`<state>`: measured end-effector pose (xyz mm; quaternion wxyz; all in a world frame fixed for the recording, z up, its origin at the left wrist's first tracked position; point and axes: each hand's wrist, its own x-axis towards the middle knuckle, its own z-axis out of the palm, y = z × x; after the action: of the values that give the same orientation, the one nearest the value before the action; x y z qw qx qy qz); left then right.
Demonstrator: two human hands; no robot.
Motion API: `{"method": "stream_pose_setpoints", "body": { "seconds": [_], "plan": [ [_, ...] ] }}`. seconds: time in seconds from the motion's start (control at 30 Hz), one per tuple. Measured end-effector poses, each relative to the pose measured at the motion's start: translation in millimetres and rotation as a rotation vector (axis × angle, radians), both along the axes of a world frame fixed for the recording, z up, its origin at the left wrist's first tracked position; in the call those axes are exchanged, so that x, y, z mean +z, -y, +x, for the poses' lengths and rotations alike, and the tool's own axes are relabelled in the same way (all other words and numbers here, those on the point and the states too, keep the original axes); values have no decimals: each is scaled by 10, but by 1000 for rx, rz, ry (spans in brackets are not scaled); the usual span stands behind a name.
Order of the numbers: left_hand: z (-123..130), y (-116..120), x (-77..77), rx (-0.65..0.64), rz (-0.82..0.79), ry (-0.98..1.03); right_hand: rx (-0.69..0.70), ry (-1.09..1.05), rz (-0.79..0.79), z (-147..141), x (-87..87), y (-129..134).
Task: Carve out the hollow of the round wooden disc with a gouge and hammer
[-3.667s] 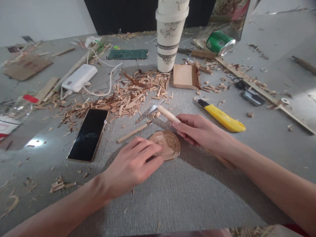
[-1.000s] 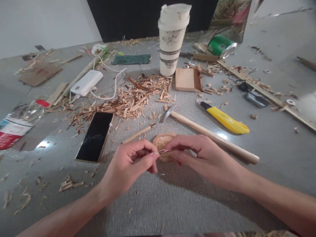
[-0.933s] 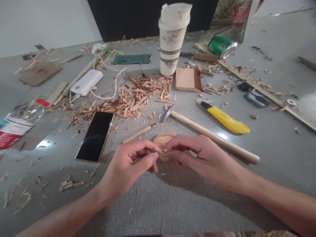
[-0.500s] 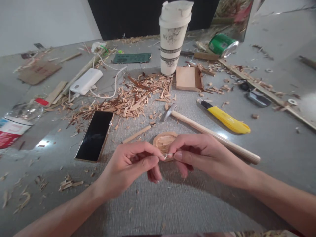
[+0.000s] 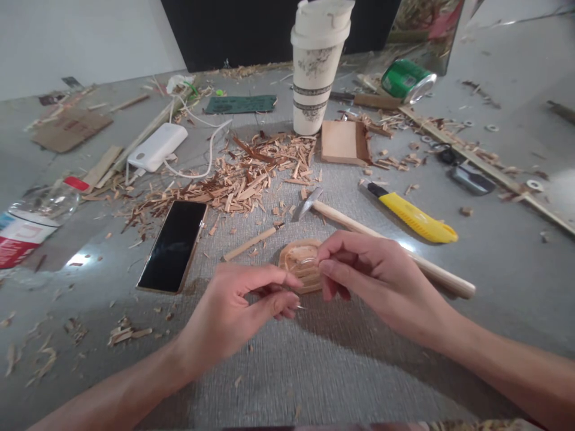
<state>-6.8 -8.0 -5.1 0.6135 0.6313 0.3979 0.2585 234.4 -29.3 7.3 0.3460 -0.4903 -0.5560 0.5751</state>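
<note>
A carved wooden piece point(image 5: 305, 276) with a rounded top lies on the grey table, partly behind my hands. My left hand point(image 5: 251, 305) hovers at its lower left, fingers bent, with a tiny pale sliver point(image 5: 300, 307) at the fingertips. To the right, my right hand point(image 5: 368, 269) pinches a thin, light strand point(image 5: 308, 261) over the piece's upper right. The hands are apart. Just beyond them rest a hammer point(image 5: 344, 222) and a slim wooden-handled tool point(image 5: 251, 242).
A phone point(image 5: 173, 246) lies left, a yellow cutter point(image 5: 413, 216) right. Behind are wood shavings point(image 5: 242, 185), a paper cup point(image 5: 314, 72), an open wooden box point(image 5: 344, 142), a power bank point(image 5: 157, 146), a green can point(image 5: 406, 81) and a bottle point(image 5: 36, 218).
My hands, which met at the fingertips, have parted. The right hand has moved slightly up, uncovering more of the carved piece, and the left thumb and forefinger have spread a little.
</note>
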Motion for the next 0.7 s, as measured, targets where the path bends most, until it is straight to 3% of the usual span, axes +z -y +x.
{"method": "stream_pose_setpoints", "body": {
  "seconds": [0.07, 0.3, 0.53, 0.7],
  "plan": [
    [8, 9, -2, 14, 41, 9, -10, -1, 11, -1, -2, -1],
    [64, 33, 23, 9, -56, 36, -64, -29, -3, -32, -23, 22],
    [26, 34, 9, -11, 151, -2, -25, -63, -11, -23, -18, 34],
    [34, 11, 56, 36, 178, -49, -15, 153, 122, -52, -12, 67]
  ]
}}
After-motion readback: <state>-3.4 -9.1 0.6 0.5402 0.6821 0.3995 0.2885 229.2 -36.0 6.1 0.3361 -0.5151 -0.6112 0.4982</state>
